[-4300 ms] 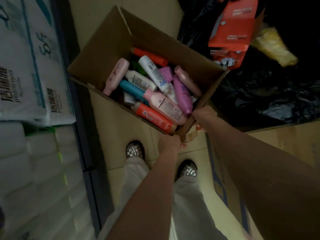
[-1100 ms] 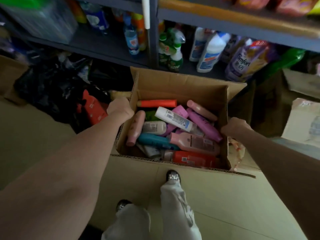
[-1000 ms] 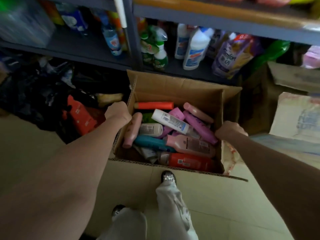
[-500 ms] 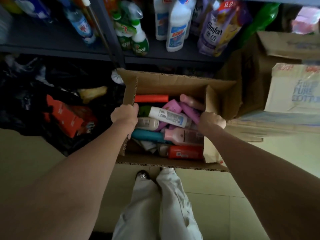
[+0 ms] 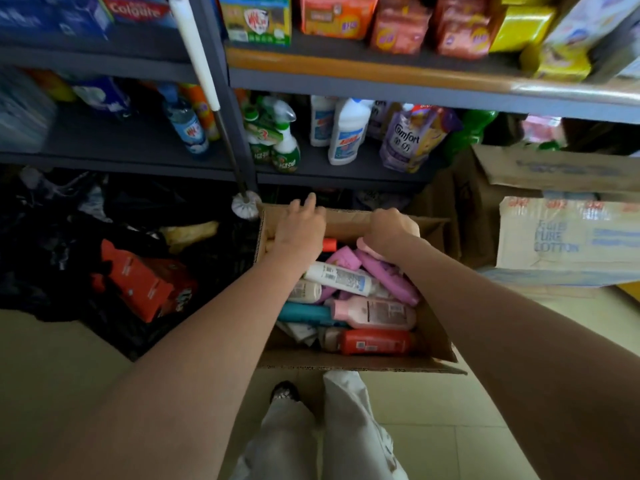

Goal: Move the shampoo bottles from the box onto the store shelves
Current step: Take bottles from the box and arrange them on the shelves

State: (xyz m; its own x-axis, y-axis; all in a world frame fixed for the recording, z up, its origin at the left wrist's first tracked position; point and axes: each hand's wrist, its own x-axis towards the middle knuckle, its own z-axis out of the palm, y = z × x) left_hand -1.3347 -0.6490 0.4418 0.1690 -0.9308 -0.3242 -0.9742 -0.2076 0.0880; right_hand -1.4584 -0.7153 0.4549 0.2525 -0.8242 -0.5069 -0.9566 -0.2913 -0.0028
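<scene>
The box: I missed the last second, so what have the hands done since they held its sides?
Both hands left the side walls of the box and went to its far end. The left hand now lies there with straight fingers; the right hand curls over a pale pink bottle. The other bottles lie as before.

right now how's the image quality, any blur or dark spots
Head view: wide-angle bend bows the shelf edge; packets at upper right are smeared; black bags at left sit in deep shadow; bottles in the box read fairly sharp.
</scene>
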